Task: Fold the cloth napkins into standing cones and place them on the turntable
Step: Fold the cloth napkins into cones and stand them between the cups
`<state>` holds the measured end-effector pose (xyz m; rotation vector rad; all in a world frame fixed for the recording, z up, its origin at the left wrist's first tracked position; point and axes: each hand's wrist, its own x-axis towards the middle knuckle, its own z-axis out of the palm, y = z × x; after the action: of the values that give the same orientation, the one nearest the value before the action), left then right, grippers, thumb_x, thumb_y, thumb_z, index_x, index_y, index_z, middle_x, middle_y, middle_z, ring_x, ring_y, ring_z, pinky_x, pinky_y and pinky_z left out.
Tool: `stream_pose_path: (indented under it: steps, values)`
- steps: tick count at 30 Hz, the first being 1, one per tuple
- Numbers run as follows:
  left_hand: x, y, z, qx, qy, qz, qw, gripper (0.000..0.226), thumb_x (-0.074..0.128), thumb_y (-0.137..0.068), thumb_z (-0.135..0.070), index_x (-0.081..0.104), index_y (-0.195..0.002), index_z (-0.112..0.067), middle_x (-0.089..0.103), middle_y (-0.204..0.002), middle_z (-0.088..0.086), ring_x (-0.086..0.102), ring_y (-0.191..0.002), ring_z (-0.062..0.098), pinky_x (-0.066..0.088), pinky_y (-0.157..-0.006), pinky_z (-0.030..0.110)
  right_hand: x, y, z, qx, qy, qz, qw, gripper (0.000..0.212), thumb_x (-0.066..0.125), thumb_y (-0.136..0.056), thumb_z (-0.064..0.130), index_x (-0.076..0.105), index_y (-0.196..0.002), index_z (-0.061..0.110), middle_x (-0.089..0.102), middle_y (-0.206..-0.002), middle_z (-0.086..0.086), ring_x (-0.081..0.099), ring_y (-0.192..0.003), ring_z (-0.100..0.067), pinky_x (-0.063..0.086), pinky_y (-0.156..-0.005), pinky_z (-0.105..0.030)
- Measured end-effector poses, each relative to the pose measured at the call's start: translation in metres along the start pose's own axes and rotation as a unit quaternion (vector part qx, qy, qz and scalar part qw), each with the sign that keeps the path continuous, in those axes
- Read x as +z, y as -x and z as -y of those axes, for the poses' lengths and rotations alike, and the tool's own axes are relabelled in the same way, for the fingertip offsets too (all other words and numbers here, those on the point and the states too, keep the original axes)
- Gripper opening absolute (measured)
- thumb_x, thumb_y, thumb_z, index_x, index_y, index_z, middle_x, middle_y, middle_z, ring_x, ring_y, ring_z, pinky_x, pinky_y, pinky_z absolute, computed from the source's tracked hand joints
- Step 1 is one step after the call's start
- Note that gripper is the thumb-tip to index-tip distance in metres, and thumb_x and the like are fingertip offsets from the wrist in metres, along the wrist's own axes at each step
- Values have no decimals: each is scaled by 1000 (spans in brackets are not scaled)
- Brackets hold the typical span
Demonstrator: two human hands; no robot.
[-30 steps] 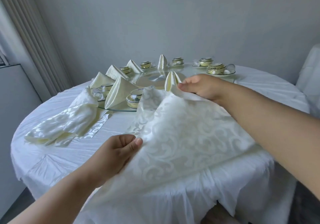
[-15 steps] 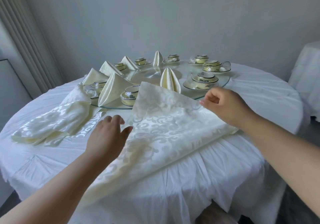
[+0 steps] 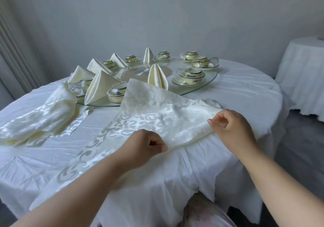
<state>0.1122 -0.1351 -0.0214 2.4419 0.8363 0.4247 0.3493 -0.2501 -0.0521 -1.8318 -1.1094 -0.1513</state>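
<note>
Fingers of both hands pinched the near folded edge of the damask napkin on the bench, near the glass turntable. Risk: far corner overlapping the turntable rim could nudge the bowl.

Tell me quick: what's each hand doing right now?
Left hand: closed, pinching the napkin's near edge.
Right hand: closed, pinching the same napkin's right edge.

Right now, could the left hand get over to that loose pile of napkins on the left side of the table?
Probably yes. The left hand is pinching the spread napkin, so it must let go first; only bare tablecloth lies between it and the napkin pile.
</note>
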Motion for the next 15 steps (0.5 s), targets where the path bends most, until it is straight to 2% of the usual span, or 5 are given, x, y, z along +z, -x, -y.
stream_pose_path:
  steps: [4, 7, 9, 13, 15]
  values:
    - [-28, 2, -13, -39, -51, 161, 985, 15, 70, -84, -24, 72, -71, -30, 62, -59, -18, 53, -54, -4, 41, -54, 12, -10, 12, -5, 80, 7, -7, 997, 26, 74, -78, 34, 55, -91, 22, 58, -87, 6, 56, -88, -17, 43, -76, -30]
    - [-25, -15, -31, -15, -90, 116, 989, 15, 63, -88, -40, 74, -89, -31, 70, -83, -14, 62, -77, 0, 49, -73, 19, -15, 20, -5, 102, 76, -29, 991, 37, 77, -73, 39, 56, -94, 18, 57, -94, 2, 54, -95, -22, 41, -84, -32]
    - [-8, -34, -47, 21, -63, 72, 995, 18, 58, -91, -41, 72, -98, -31, 69, -93, -16, 63, -88, 2, 50, -82, 22, -16, 24, -3, 110, 126, -28, 985, 37, 76, -73, 43, 60, -94, 17, 57, -96, 2, 51, -98, -23, 36, -86, -30]
    - [33, -75, -83, 58, 61, 67, 994, 27, 48, -97, -37, 66, -111, -21, 65, -94, -9, 63, -88, 13, 53, -84, 33, -15, 20, -8, 111, 128, -30, 985, 13, 70, -79, 31, 67, -82, 19, 59, -90, -2, 56, -92, -25, 41, -78, -31]
    - [45, -94, -96, 75, 94, 70, 990, 30, 44, -100, -32, 62, -117, -15, 63, -106, 0, 65, -89, 16, 53, -82, 35, -18, 15, -10, 132, 77, -43, 987, 8, 67, -82, 27, 65, -83, 19, 58, -91, 1, 58, -88, -20, 42, -74, -29]
